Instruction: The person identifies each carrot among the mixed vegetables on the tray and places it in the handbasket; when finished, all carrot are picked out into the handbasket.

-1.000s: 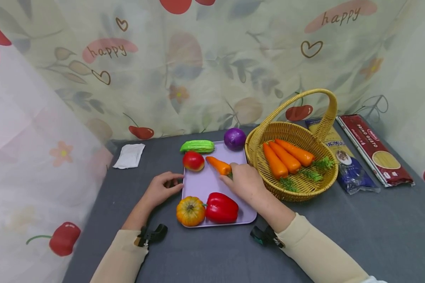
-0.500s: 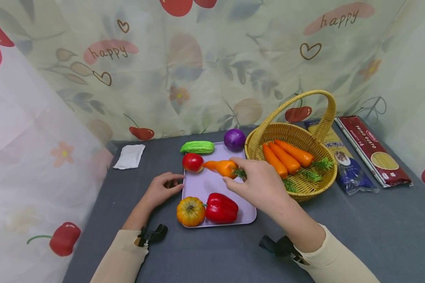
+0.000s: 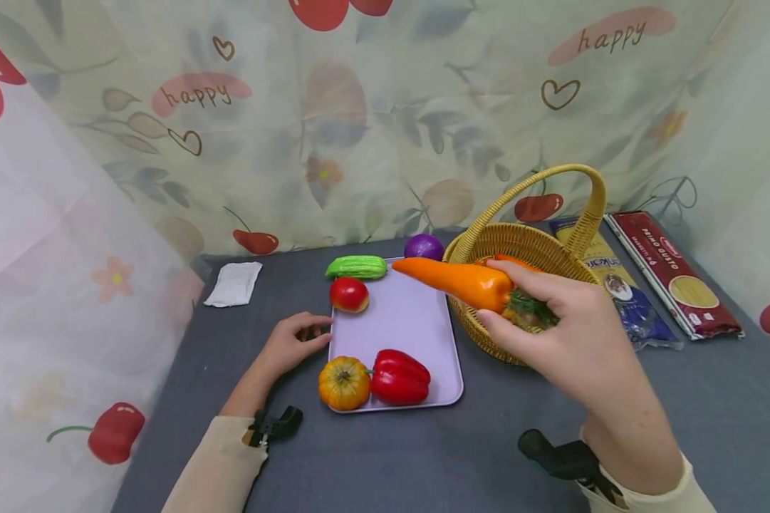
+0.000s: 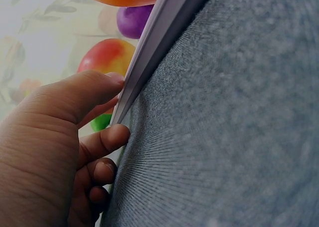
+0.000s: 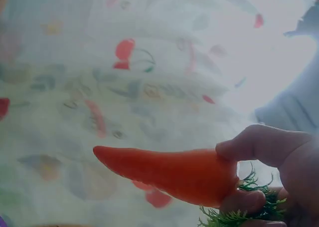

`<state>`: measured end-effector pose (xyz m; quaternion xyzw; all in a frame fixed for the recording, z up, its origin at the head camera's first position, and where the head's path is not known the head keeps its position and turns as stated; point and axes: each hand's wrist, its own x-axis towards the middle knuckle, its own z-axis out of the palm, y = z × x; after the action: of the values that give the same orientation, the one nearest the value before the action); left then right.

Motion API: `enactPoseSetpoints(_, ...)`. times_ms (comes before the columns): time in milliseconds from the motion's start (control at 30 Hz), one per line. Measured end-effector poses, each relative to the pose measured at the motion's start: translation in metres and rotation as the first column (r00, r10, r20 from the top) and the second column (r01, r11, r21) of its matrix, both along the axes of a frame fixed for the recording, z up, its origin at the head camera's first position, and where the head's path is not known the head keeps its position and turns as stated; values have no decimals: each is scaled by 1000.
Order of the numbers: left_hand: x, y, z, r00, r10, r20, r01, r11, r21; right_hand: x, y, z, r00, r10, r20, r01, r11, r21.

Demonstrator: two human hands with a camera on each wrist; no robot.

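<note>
My right hand [image 3: 577, 342] pinches an orange carrot [image 3: 455, 279] at its thick, leafy end, thumb on one side and fingers on the other. Held up in front of the wicker basket [image 3: 487, 343], the carrot points left over the lilac tray [image 3: 400, 328]. Its green leaves [image 5: 234, 218] hang by the fingers in the right wrist view. At the tray's left edge is my left hand [image 3: 298, 343], loosely bent, with thumb and a fingertip touching the rim [image 4: 137, 70]. On the tray are a red fruit [image 3: 349, 294], a small pumpkin [image 3: 345, 382] and a red bell pepper [image 3: 400, 377].
A green gourd [image 3: 357, 267] and a purple onion [image 3: 424, 247] lie along the tray's far edge. More carrots in the basket are mostly hidden. Two packets, a blue one [image 3: 641, 313] and a red one [image 3: 676, 278], lie at right. A white cloth [image 3: 233, 284] lies at left.
My right hand has lifted the carrot off the tray and brought it right and toward me, in front of the basket. The left hand has stayed at the tray's edge.
</note>
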<state>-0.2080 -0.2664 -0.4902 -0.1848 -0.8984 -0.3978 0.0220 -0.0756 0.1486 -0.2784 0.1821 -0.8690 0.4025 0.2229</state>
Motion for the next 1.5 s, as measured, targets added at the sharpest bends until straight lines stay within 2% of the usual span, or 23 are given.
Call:
enactPoseSetpoints(133,0,1,1,1000,-2,5,2,1000,4,8,27,6,996,-93,-7,93,994,-59)
enactPoseSetpoints(267,1,1,2,1000,2,12,-2,1000,3,13,56,6,978,-194,79,204,970,-132)
enactPoseSetpoints(367,1,2,3,1000,8,16,-8,1000,3,12,78,3,956,-255,146,277,947,-161)
enactPoseSetpoints(467,1,2,3,1000,9,17,-9,1000,0,6,96,0,937,-292,194,328,925,-192)
enactPoseSetpoints(567,1,1,3,1000,10,16,-11,1000,2,-7,110,-2,910,-322,261,375,907,-191)
enactPoseSetpoints(667,1,2,3,1000,14,16,-14,1000,4,-24,123,-6,868,-366,337,416,905,-89)
enactPoseSetpoints(767,1,2,3,1000,14,18,-14,1000,0,-45,135,-14,823,-398,405,420,907,36)
enactPoseSetpoints(867,1,2,3,1000,13,25,-13,1000,-1,-67,146,-28,797,-379,470,379,920,100)
enactPoseSetpoints(1000,1,1,2,1000,14,25,-14,1000,2,-95,154,-48,776,-316,545,294,947,131)
enactPoseSetpoints(1133,2,1,2,1000,11,23,-11,1000,9,-114,151,-67,756,-276,594,230,961,154)
enactPoseSetpoints(1233,2,2,3,1000,9,21,-9,1000,10,-124,147,-77,746,-277,605,194,960,200)
enactPoseSetpoints(1467,1,1,3,1000,2,15,-2,1000,11,-133,134,-89,777,-368,511,219,919,327)
enactPoseSetpoints(1500,1,1,3,1000,0,14,0,1000,11,-134,132,-90,771,-382,509,222,911,347)
